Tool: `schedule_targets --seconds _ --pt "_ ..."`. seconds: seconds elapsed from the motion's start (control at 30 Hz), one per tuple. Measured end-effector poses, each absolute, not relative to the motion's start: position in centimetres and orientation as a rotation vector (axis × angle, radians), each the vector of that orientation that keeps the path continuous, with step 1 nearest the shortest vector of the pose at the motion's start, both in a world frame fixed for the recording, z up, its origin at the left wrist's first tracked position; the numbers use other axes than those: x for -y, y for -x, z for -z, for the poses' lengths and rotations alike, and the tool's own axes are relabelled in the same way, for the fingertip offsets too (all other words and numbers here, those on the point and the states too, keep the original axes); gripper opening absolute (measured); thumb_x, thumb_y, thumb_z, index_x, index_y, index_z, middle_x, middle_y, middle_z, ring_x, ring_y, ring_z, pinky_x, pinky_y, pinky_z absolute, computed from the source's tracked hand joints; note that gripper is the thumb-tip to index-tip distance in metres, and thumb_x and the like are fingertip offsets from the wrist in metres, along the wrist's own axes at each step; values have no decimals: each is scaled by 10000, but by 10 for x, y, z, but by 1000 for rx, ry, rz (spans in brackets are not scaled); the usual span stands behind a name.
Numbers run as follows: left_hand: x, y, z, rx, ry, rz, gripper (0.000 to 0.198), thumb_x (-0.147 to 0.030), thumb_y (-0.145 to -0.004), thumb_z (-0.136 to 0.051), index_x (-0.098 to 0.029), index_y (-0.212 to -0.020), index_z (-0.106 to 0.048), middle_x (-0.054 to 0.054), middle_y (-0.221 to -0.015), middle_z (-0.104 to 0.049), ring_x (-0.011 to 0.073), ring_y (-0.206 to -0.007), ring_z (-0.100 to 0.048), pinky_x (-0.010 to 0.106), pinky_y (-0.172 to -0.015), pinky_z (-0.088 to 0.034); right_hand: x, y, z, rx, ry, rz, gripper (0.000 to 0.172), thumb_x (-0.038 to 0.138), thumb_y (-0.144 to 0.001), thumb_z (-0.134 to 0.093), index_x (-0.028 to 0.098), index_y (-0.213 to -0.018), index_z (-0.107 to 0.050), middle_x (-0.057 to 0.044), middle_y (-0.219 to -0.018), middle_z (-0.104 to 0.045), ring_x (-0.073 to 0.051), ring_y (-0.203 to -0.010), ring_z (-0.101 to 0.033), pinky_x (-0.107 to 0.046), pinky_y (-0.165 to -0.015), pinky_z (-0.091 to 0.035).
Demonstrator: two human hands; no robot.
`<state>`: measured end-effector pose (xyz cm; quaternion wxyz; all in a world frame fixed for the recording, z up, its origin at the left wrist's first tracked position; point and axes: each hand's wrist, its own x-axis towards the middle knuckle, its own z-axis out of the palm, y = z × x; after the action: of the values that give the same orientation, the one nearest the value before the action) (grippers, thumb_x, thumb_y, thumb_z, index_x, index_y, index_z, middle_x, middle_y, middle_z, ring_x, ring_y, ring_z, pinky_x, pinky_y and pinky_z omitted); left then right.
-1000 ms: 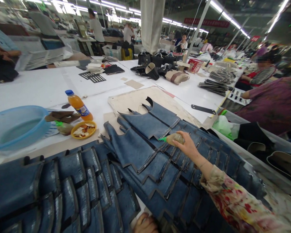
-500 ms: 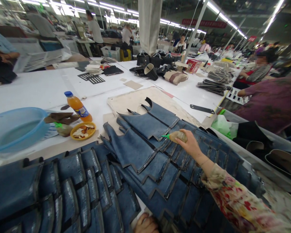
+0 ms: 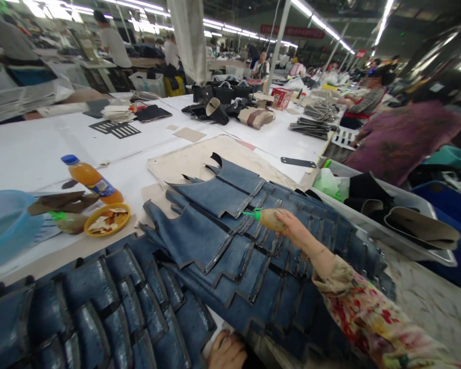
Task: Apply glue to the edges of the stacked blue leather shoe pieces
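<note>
My right hand [image 3: 296,233] grips a small glue bottle [image 3: 268,218] with a green nozzle, its tip at the edge of a blue leather piece [image 3: 211,197]. Several such blue pieces [image 3: 253,266] lie overlapped in a fan across the white table [image 3: 30,148]. Another overlapped row of blue pieces [image 3: 100,307] fills the near left. My left hand [image 3: 226,351] rests with curled fingers at the near edge of the fan, at the bottom of the view.
An orange drink bottle [image 3: 90,178], a yellow dish [image 3: 106,219] of scraps, a second glue bottle [image 3: 67,221] and a blue basin [image 3: 3,225] stand at the left. A grey bin [image 3: 399,225] of cut parts stands right. A person in purple [image 3: 403,138] sits beyond it.
The view has swung right and down, so everything sits further left in the frame. My right hand and the glue bottle stay at the same seam on the blue pieces.
</note>
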<state>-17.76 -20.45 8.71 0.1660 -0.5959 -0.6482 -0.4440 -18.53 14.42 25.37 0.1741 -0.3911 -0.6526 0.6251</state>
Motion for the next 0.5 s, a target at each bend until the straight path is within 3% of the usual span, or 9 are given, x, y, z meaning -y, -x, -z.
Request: schedule_targets --seconds 0.1,0.2,0.37,0.5 --pt "209 178 -84 1882 1763 1249 393 -147 -909 -270 -224 -678 -578 -46 -692 -651 77 -769 -601 243 -1004 -313 -122 144 -256 1390 1112 -2173 383 495 -869 -479 201 -1075 -614 -67 -901 -705 -180 -739 -661 -229 -459 -491" --pt "216 182 -83 1903 1865 1187 300 -111 -815 -337 -237 -755 -603 -28 -739 -668 103 -783 -613 265 -971 -357 -105 93 -258 906 1069 -2381 416 475 -936 -356 182 -1066 -621 -91 -890 -719 -175 -739 -684 -184 -401 -450" --pt "225 206 -97 1837 2263 708 341 -130 -730 -444 -261 -991 -621 -32 -956 -696 129 -921 -626 267 -885 -417 -81 -4 -250 529 1064 -2282 536 454 -966 -207 144 -999 -643 -120 -836 -726 -153 -566 -654 -206 -387 -457" --pt "222 222 -107 1597 2350 415 317 -188 -743 -488 -270 -1011 -635 -43 -990 -699 129 -901 -637 264 -812 -435 -67 -90 -230 379 1029 -2089 505 496 -941 -285 156 -999 -654 -111 -860 -729 -134 -556 -636 -219 -459 -513"
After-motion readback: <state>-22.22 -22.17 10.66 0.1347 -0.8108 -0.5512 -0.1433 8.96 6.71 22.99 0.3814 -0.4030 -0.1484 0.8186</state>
